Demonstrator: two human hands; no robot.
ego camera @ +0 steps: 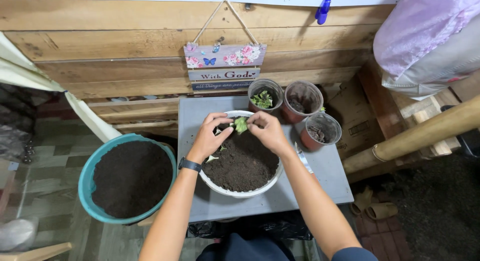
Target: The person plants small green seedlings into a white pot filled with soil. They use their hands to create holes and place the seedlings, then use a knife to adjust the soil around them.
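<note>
Teal soil tub point(90, 177), sandals point(374, 207)

2 hands point(212, 136), 3 small pots point(300, 98), 2 soil-filled basins point(87, 178).

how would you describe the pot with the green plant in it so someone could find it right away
Start at the grey table against the plank wall, with the big white bowl of soil. Behind that bowl stand three small reddish pots; take the left one, under the hanging sign. It alone holds green leaves.
</note>
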